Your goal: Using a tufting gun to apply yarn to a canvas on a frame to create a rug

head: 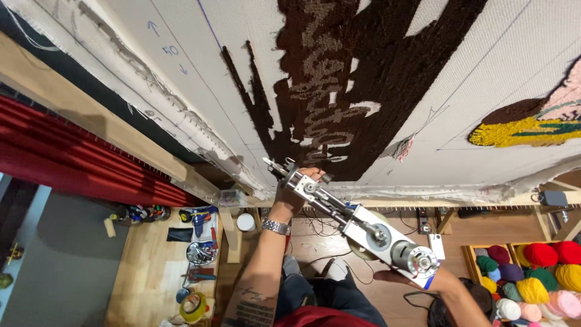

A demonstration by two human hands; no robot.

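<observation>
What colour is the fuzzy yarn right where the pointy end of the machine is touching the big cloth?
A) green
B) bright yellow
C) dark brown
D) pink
C: the tufting gun, held in the hands, has its tip at the dark brown patch on the cloth; the yellow patch sits far off to the side.

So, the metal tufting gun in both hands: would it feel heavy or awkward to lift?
Probably fairly heavy: the tufting gun is long, metal, with a motor and gears. Likely rear-heavy, since the bulky motor sits by the right hand. It looks stiff, and the left hand steadies its front near the cloth.
</observation>
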